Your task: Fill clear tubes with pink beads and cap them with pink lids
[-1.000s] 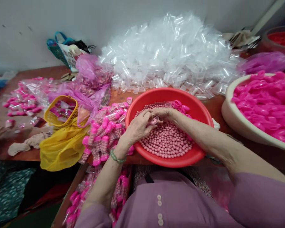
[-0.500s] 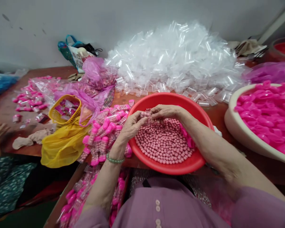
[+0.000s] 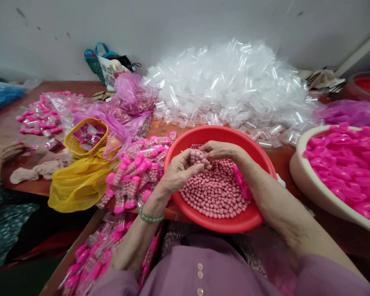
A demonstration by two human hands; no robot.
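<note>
Tube has lifted upright since a second ago: left hand (image 3: 179, 170) grips the bead-filled clear tube (image 3: 197, 157) over the red basin (image 3: 222, 224); right hand (image 3: 217, 150) pinches at its top. Filling step; capping likely next, needs a pink cap (image 3: 342, 162).

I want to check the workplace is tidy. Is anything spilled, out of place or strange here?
Mostly orderly. A few pink caps lie among the pink balls in the red basin, though caps fill the white basin. Clear tubes from the heap trail across the table toward the red basin.
</note>
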